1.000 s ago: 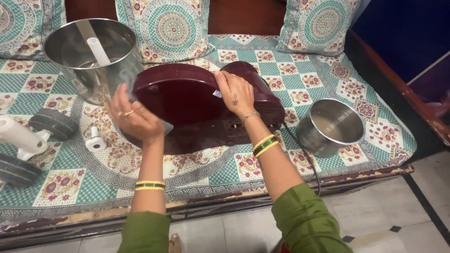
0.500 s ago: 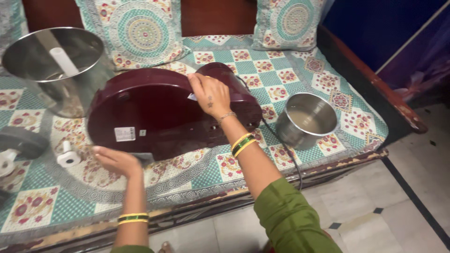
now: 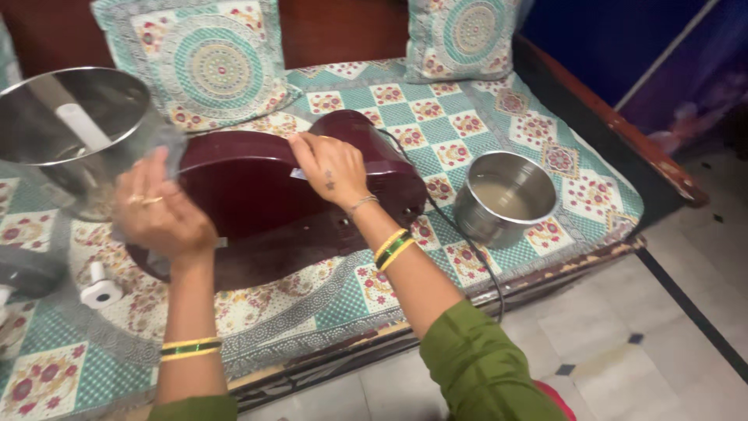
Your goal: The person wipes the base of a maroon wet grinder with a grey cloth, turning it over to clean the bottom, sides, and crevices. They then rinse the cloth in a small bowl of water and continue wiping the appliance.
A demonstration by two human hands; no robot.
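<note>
The right hand [image 3: 329, 168] lies flat, fingers together and pressed palm-down on the top of the large glossy maroon appliance body [image 3: 265, 195], close to a small white label on its surface; it grips nothing, only rests on the shell. The left hand [image 3: 160, 214] is at the appliance's left end with its fingers spread and curled against the edge of the shell, a ring on one finger; whether it actually clasps the rim or only touches it cannot be told. Both wrists carry yellow and green bangles, and green sleeves show lower down. The maroon appliance lies on its side across the middle of the seat of a wooden sofa covered by a green, white and red patterned cloth [image 3: 467, 109]. A black cord [image 3: 467, 242] runs from its right end down over the seat edge. Just beside its left end stands a large steel drum with a white centre post [image 3: 70, 132]. To the right, apart from the appliance, sits a smaller round steel pot [image 3: 506, 199]. A small white plastic piece [image 3: 100, 288] lies on the cloth below the left hand. Two patterned cushions [image 3: 210, 66] lean against the backrest.
</note>
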